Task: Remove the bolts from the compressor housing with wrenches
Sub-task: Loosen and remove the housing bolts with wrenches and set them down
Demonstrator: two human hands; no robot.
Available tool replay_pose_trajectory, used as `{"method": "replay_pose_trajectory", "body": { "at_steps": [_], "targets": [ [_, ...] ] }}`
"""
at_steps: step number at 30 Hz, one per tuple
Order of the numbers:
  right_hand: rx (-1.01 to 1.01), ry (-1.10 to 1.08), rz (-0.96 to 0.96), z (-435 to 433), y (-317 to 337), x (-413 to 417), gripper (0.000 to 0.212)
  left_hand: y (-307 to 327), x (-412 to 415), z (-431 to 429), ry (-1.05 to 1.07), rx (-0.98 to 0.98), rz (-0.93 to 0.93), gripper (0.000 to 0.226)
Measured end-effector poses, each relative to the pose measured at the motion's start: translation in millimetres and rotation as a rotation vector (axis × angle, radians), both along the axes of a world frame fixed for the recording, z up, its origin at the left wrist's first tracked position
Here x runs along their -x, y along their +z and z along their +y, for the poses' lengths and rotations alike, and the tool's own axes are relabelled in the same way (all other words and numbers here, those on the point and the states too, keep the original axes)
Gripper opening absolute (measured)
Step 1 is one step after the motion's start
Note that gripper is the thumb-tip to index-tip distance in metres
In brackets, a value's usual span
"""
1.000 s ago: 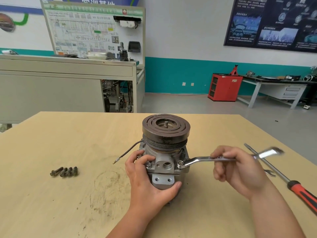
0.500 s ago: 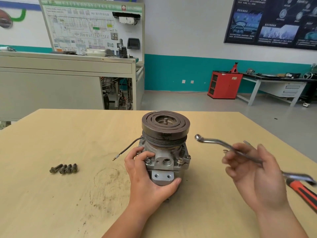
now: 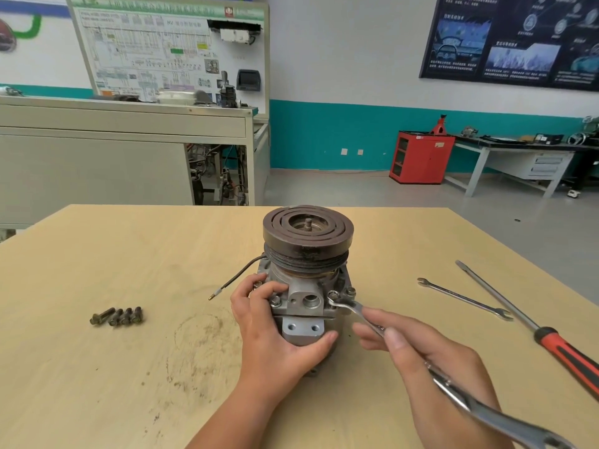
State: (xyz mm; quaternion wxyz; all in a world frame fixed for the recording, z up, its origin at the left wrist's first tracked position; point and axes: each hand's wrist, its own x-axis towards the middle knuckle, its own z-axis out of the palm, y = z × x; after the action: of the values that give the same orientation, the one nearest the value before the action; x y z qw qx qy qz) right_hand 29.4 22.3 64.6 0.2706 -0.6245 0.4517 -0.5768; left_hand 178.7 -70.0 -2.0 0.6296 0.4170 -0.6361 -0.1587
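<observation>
Steel wrench (image 3: 354, 311) in right grip (image 3: 431, 367); head on bolt (image 3: 333, 293) (front-right)

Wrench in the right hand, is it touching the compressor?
Touching. The head view shows the wrench, gripped by the right hand, with its end seated on a bolt at the front right corner of the compressor housing.

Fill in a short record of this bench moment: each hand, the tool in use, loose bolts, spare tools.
Left hand: grips the compressor housing
Right hand: holds the wrench
Wrench head: at a bolt on the housing's right front
Loose bolts: four, side by side on the table
Spare tools: second wrench and screwdriver, lying right of the housing
</observation>
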Motion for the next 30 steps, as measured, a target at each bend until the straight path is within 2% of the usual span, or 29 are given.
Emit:
{"method": "replay_pose_trajectory", "body": {
  "at_steps": [2,5,10,14,16,18,20,21,22,24,26,28,30],
  "targets": [
    [-0.004,0.008,-0.004,-1,1,2,0.029,0,0,0,0.002,0.012,-0.002,0.07],
    [-0.056,0.076,-0.12,-13,3,17,0.035,-1,0,-1,0.009,0.023,-0.008,0.07],
    [-0.36,0.316,-0.314,-74,23,47,0.027,0,1,-1,0.0,0.025,0.006,0.068],
    [-0.468,0.472,-0.399,-124,27,52,0.023,0,1,-1,0.015,0.035,0.007,0.068],
    [-0.431,0.509,-0.542,-130,16,56,0.022,-2,1,-2,0.015,0.039,0.0,0.069],
    [-0.319,0.503,-0.79,-127,0,68,0.026,-1,1,-1,0.012,0.042,0.001,0.07],
    [-0.234,0.343,-0.926,-121,-18,84,0.019,6,3,3,0.027,0.078,0.013,0.065],
    [-0.23,0.202,-0.862,-119,-29,92,0.02,9,3,6,0.043,0.148,0.008,0.061],
    [-0.241,0.034,-0.68,-116,-41,100,0.027,11,4,10,0.049,0.256,-0.016,0.056],
    [-0.219,-0.251,-0.168,-112,-61,112,0.026,10,13,22,-0.012,0.485,-0.137,0.05],
    [-0.208,-0.267,0.283,-110,-76,120,0.017,7,36,38,-0.198,0.551,-0.364,0.043],
    [-0.315,-0.192,0.531,-113,-83,122,0.015,-4,71,53,-0.319,0.462,-0.71,0.034],
    [-0.442,-0.21,0.665,-118,-78,115,0.007,-11,102,60,-0.303,0.166,-0.985,0.032]
  ]
}}
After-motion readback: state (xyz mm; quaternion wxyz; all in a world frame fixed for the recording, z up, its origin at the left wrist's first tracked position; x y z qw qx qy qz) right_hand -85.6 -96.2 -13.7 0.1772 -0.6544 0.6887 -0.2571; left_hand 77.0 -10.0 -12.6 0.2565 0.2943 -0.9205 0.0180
